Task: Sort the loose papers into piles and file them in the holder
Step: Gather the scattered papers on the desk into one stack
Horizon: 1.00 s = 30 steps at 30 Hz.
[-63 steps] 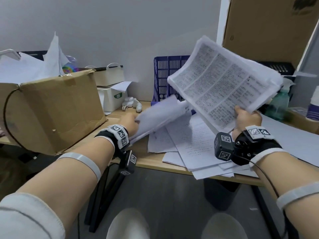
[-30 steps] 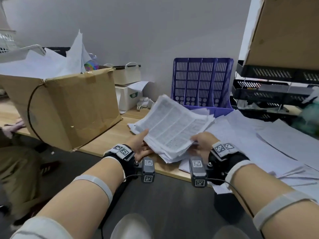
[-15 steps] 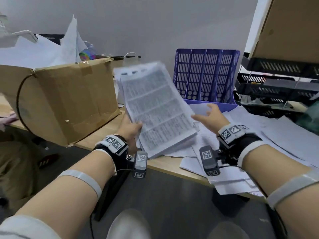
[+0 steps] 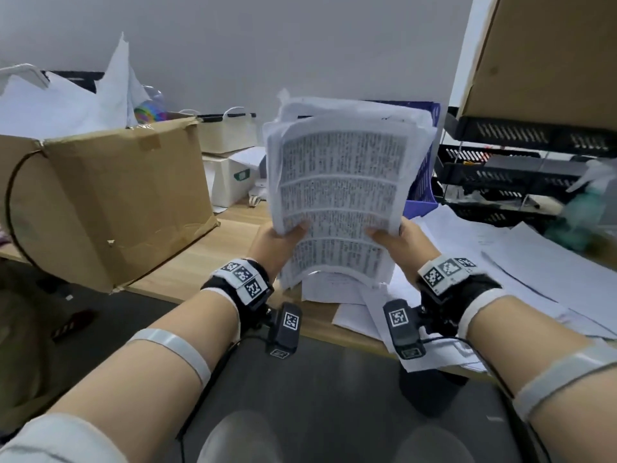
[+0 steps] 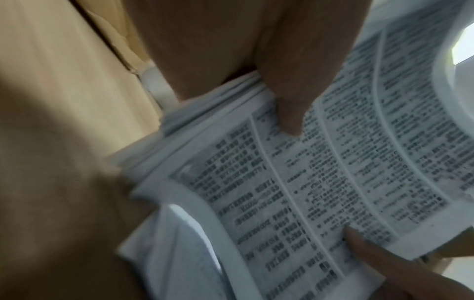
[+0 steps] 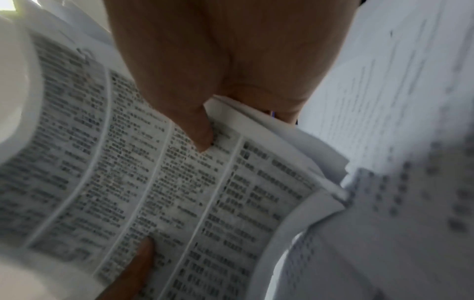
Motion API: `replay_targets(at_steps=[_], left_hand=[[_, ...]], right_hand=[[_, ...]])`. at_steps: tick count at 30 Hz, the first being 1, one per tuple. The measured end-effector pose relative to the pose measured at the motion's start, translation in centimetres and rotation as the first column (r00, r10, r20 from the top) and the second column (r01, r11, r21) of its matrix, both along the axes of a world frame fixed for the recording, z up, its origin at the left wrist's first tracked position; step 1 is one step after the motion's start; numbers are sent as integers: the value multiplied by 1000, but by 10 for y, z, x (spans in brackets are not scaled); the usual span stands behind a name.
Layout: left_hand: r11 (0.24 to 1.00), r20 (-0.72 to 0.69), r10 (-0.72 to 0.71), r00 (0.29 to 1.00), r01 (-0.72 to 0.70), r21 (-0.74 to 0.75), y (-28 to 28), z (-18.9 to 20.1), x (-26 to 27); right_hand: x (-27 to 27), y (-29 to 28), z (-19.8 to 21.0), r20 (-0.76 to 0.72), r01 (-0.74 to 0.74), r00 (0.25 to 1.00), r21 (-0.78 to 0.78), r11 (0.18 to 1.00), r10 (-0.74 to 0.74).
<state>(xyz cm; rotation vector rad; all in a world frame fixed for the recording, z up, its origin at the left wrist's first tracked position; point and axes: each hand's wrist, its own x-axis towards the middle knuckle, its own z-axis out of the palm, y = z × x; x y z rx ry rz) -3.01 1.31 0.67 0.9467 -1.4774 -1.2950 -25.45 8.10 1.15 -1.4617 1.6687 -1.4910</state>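
Note:
A thick stack of printed papers point(image 4: 340, 188) stands upright above the desk edge, its lower part bowed toward me. My left hand point(image 4: 277, 240) grips its lower left side, thumb on the front sheet. My right hand point(image 4: 397, 240) grips the lower right side the same way. The wrist views show each thumb pressed on the text of the stack point(image 5: 320, 182) point(image 6: 166, 192), fingers behind it. The blue slotted file holder point(image 4: 422, 182) stands at the wall, mostly hidden behind the stack. Loose white sheets point(image 4: 500, 262) lie spread over the desk to the right.
A big cardboard box point(image 4: 110, 202) stuffed with paper sits on the wooden desk point(image 4: 207, 255) at left. Small white boxes point(image 4: 230, 175) stand behind it. Black mesh trays point(image 4: 521, 168) are stacked at right under another cardboard box point(image 4: 547, 58).
The stack has swung from tilted in my left hand alone to upright. My right hand, open beside it half a second ago, has taken hold of its right side.

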Motion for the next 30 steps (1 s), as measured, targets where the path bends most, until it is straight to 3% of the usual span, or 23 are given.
replay_targets(at_steps=[2,5,8,10,12,14,15,17,21,25,27,30], left_hand=[[999,-15,-19,1000,18,-28,-1,8,-9],[986,-43,-165,985,165,11,5,27,-28],[928,138,-340,930,308,209,14,31,-48],[873,262,-424,867,315,373,16,21,-57],[849,295,-423,857,261,459,18,9,-65],[852,251,-357,900,204,482,19,1,-73],[849,214,-331,919,191,493,19,-1,-76],[836,174,-315,933,186,517,18,-4,-82],[824,221,-310,925,145,548,16,-11,-85],[869,359,-385,850,203,450,-1,-36,-89],[892,292,-364,884,242,382,-3,-38,-91],[932,110,-252,961,211,296,10,-5,-84]], right_hand=[[-10,6,10,-29,33,999,-21,999,-34],[-28,19,44,-114,150,982,-27,988,-152],[-57,36,70,-287,265,935,170,949,-210],[-77,50,73,-395,361,893,340,869,-216],[-88,64,68,-536,476,822,462,749,-191],[-93,73,54,-701,543,713,581,606,32],[-93,75,46,-713,547,691,622,560,117],[-94,76,28,-648,513,757,669,537,83],[-89,71,3,-615,495,789,632,597,-3],[-86,67,-3,-531,434,844,594,678,-76],[-88,66,-3,-497,417,861,558,718,-114],[-85,59,5,-375,371,901,408,834,-218]])
